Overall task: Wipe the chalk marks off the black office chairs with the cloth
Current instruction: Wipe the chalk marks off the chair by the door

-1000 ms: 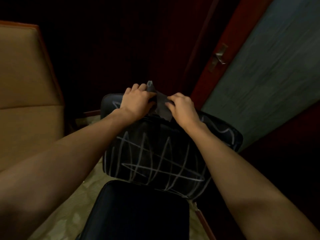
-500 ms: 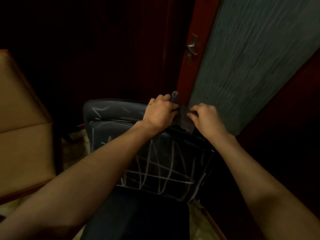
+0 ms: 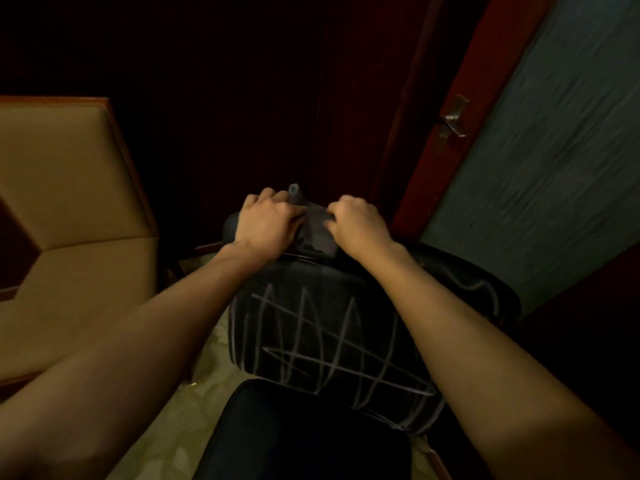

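- Two hands worked one dark cloth (image 3: 313, 225) at the top edge of the black chair (image 3: 332, 327).
- The left hand (image 3: 268, 223) pinched the cloth's left side, fingers curled.
- The right hand (image 3: 358, 225) gripped its right side likewise.
- Chalk marks (image 3: 329, 344) crossed the whole chair back below, unwiped; judging by that, nearly all wiping remained.

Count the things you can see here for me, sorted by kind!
Hands: 2, left hand and right hand
Cloths: 1, grey cloth
Black chairs: 2, chalk-marked chair and nearer chair
Tan chairs: 1, tan chair
Door handles: 1, door handle
Total: 7
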A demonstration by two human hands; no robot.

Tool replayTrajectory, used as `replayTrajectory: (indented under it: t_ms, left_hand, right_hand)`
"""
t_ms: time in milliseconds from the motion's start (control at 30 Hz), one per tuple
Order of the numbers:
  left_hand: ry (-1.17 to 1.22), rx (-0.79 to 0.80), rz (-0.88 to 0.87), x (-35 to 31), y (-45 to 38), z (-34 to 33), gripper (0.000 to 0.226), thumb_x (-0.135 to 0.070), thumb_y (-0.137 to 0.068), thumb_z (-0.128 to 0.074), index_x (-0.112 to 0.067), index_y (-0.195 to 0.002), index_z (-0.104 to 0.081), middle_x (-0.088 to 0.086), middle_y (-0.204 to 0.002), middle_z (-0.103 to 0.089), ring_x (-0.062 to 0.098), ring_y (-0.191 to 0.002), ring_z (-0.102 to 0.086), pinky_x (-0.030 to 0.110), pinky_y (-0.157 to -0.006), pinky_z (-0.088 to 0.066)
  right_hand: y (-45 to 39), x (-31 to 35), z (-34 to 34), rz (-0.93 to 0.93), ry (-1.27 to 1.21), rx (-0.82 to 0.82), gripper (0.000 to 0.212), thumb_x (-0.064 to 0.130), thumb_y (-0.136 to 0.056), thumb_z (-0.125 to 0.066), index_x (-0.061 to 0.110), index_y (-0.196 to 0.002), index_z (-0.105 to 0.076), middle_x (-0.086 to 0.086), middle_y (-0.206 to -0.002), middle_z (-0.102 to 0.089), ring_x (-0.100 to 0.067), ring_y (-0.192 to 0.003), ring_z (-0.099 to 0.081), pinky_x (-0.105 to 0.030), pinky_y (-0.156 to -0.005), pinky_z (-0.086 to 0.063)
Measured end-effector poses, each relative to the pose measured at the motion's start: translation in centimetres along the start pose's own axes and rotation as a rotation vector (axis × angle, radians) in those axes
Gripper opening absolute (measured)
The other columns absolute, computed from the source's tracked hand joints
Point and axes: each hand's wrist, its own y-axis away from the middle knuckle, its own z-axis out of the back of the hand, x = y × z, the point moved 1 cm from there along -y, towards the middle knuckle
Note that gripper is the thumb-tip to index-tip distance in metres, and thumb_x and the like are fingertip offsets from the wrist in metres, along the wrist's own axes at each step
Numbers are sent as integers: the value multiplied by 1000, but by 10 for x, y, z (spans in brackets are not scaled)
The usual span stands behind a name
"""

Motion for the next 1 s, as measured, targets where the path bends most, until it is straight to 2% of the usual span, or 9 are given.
replayTrajectory:
  t_ms: [167, 267, 333, 433, 533, 633, 800, 1000]
  left_hand:
    - [-48, 9, 195, 70, 9, -2, 34, -39, -100, -51, -31, -130, -66, 9, -125, -56, 34, -123, -43, 45, -96, -39]
    - [-99, -52, 172, 68, 9, 1, 28, -37, -98, -57, -29, -121, -71, 10, -148, -42, 37, -136, -32, 50, -103, -34]
    - [-125, -76, 99, 51, 5, 2, 28, -35, -97, -58, -29, -120, -72, 7, -151, -40, 36, -138, -31, 48, -104, -32]
    - [-108, -55, -40, 16, -6, 1, 31, -32, -99, -54, -25, -126, -69, 2, -143, -51, 31, -132, -38, 45, -101, -32]
    - [-56, -134, -184, -33, -17, -2, 24, -28, -95, -61, -21, -113, -76, 1, -137, -61, 34, -130, -44, 46, -99, -31]
    - [-7, -89, -302, -101, -30, -9, 26, -28, -97, -55, -21, -114, -74, 0, -123, -68, 28, -120, -53, 41, -96, -31]
    - [173, 28, -420, -194, -43, -16, 37, -30, -88, -43, -17, -98, -77, 8, -100, -74, 35, -95, -66, 45, -83, -50]
    - [252, 111, -570, -283, -32, -26, 42, -36, -87, -41, -23, -104, -76, 9, -104, -73, 35, -97, -66, 44, -80, -54]
  right_hand:
    - [-37, 67, -31, 86, -14, -78, 22, 16, -98, -56, 10, -117, -65, -10, -119, -60, -31, -112, -58, -37, -87, -47]
    - [-36, 67, -39, 78, -17, -121, 19, 10, -98, -56, 9, -115, -64, -10, -117, -58, -30, -110, -57, -38, -83, -48]
    - [-30, 48, -38, 85, -12, -127, 17, 9, -98, -55, 9, -113, -63, -10, -115, -57, -30, -107, -57, -37, -79, -47]
    - [-15, 11, -27, 73, -38, -172, 18, 9, -97, -55, 10, -114, -62, -9, -113, -58, -29, -105, -57, -36, -78, -46]
    - [14, -39, -14, 20, -38, -220, 19, 12, -99, -53, 11, -116, -62, -8, -113, -59, -28, -103, -58, -36, -81, -47]
    - [52, -98, -2, -74, -61, -232, 22, 16, -100, -52, 6, -115, -64, -12, -112, -60, -32, -103, -58, -41, -84, -49]
    - [114, -176, 13, -226, -132, -318, 19, 15, -96, -59, 2, -106, -69, -17, -103, -63, -35, -96, -60, -42, -83, -50]
    - [197, -236, 15, -375, -177, -456, 10, 10, -89, -67, 4, -96, -72, -16, -94, -66, -36, -88, -65, -41, -80, -54]
